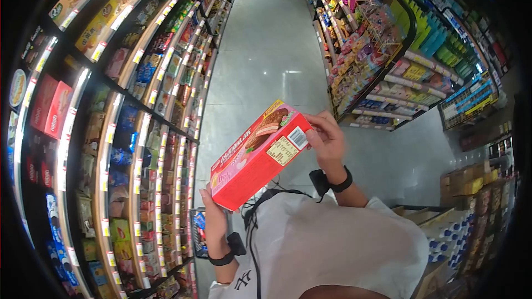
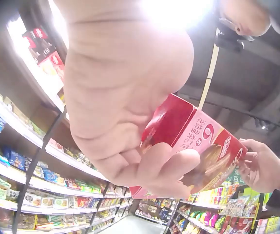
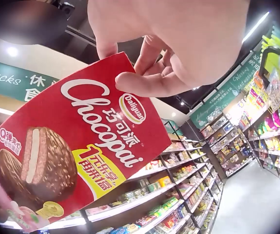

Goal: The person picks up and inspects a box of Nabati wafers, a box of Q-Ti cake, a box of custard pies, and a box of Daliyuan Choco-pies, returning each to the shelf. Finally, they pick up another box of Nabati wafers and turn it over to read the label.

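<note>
A red and pink Chocopai box [image 1: 257, 155] is held up at a slant in front of the person's white shirt, between both hands. The right hand [image 1: 328, 138] grips its upper right end, thumb on the side that bears a barcode and a cream label. At the lower left end, the left hand [image 1: 215, 218] holds the box, its fingers curled around it in the left wrist view. In the right wrist view the front of the Chocopai box [image 3: 96, 122] shows cut chocolate pies, and the right hand [image 3: 164, 44] pinches its top edge.
Long shelves [image 1: 138, 105] of packaged snacks run along the left. A wire rack [image 1: 366, 61] of bagged goods stands to the right of the grey aisle floor [image 1: 260, 39]. A shopping basket [image 1: 198, 232] sits low by the left hand. Bottles with blue caps [image 1: 449, 238] are at the lower right.
</note>
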### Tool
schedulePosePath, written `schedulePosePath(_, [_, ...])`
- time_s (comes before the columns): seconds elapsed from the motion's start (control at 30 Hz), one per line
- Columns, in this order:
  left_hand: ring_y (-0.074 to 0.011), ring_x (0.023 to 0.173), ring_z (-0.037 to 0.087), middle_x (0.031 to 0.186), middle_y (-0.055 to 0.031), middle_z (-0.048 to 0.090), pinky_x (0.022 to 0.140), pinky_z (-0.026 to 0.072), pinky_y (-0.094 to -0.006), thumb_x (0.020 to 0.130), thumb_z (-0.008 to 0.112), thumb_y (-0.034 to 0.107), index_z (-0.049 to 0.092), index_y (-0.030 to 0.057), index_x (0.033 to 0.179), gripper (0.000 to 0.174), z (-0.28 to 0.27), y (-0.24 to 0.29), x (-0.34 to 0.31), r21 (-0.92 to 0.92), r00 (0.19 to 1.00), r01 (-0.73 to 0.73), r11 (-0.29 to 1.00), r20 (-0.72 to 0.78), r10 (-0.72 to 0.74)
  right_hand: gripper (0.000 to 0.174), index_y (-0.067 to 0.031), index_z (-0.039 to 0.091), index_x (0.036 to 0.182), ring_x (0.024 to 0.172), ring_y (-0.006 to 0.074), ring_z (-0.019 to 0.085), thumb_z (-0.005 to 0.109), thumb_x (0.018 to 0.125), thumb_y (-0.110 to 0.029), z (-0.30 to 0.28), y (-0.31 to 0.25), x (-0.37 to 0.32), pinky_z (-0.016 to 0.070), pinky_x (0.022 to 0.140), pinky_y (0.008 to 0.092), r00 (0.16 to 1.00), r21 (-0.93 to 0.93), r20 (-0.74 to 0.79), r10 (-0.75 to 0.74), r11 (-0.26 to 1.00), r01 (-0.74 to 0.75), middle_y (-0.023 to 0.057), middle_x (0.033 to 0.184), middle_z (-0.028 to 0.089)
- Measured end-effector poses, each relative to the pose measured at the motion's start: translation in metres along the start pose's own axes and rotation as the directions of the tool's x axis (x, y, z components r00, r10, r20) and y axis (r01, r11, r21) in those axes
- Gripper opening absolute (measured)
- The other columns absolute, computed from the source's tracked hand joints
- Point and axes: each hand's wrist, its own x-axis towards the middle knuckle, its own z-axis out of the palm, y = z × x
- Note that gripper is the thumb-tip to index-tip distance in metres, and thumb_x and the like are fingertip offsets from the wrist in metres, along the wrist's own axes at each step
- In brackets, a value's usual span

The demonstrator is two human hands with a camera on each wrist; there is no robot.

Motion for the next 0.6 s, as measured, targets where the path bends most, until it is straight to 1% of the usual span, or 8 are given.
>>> schedulePosePath(0.03, [-0.0138,0.064,0.064,0.081,-0.0046,0.069,0.061,0.0436,-0.0261,0.111,0.008,0.066,0.052,0.0059,0.138,0.079,-0.001,-0.007,0.007,0.016,1.0,0.025,1.0,0.007,-0.025,0.03,0.0035,0.073,0.127,0.079,0.0058,0.054,0.07,0.097,-0.004,0.0,0.004,0.005,0.0477,0.06,0.0183,1.0,0.02,-0.021,-0.014,1.0,0.014,0.0025,0.102,0.052])
schedulePosePath(0.13, [-0.0144,0.065,0.065,0.082,-0.0053,0.069,0.061,0.0436,-0.0265,0.111,0.007,0.066,0.051,0.0056,0.14,0.079,0.006,0.004,0.02,0.026,0.998,0.047,0.999,0.051,-0.048,0.031,0.0036,0.073,0.127,0.075,0.0056,0.054,0.069,0.098,-0.004,-0.003,0.016,0.018,0.0461,0.057,0.019,0.998,-0.025,-0.052,0.037,0.999,-0.038,0.0025,0.101,0.052])
schedulePosePath(0.27, [-0.0152,0.066,0.065,0.084,-0.0066,0.068,0.061,0.0443,-0.0274,0.111,0.007,0.065,0.049,0.005,0.143,0.08,0.001,0.007,0.046,0.021,0.993,0.113,0.993,0.039,-0.113,0.03,0.0033,0.073,0.127,0.072,0.0057,0.055,0.068,0.099,-0.006,0.004,0.03,0.031,0.0451,0.055,0.0198,0.995,-0.076,-0.071,0.064,0.995,-0.069,0.0023,0.1,0.052])
schedulePosePath(0.43, [-0.0141,0.063,0.063,0.08,-0.0059,0.067,0.058,0.0437,-0.0258,0.111,0.005,0.064,0.052,0.0037,0.137,0.081,-0.016,0.021,0.098,0.029,0.995,0.079,0.996,0.059,-0.081,0.029,0.0015,0.074,0.127,0.069,0.0051,0.056,0.067,0.1,-0.007,0.023,0.041,0.063,0.0442,0.054,0.0198,0.994,-0.165,-0.086,0.068,0.983,-0.081,0.0016,0.099,0.053])
schedulePosePath(0.5, [-0.0137,0.062,0.063,0.078,-0.0055,0.067,0.057,0.0438,-0.0255,0.111,0.006,0.065,0.053,0.003,0.136,0.081,-0.022,0.032,0.118,0.04,0.996,0.061,0.997,0.066,-0.064,0.029,0.001,0.074,0.127,0.068,0.0049,0.056,0.068,0.1,-0.007,0.036,0.05,0.08,0.0438,0.053,0.0197,0.995,-0.163,-0.094,0.044,0.985,-0.059,0.0015,0.099,0.053])
schedulePosePath(0.6, [-0.0133,0.061,0.061,0.078,-0.005,0.067,0.057,0.0444,-0.0263,0.112,0.007,0.064,0.053,0.0027,0.136,0.08,-0.043,0.043,0.15,0.073,0.999,-0.002,0.997,0.052,-0.002,0.028,0.001,0.074,0.126,0.066,0.0048,0.055,0.069,0.1,-0.009,0.059,0.061,0.111,0.0434,0.052,0.0197,0.994,-0.183,-0.104,0.024,0.982,-0.043,0.0014,0.099,0.053])
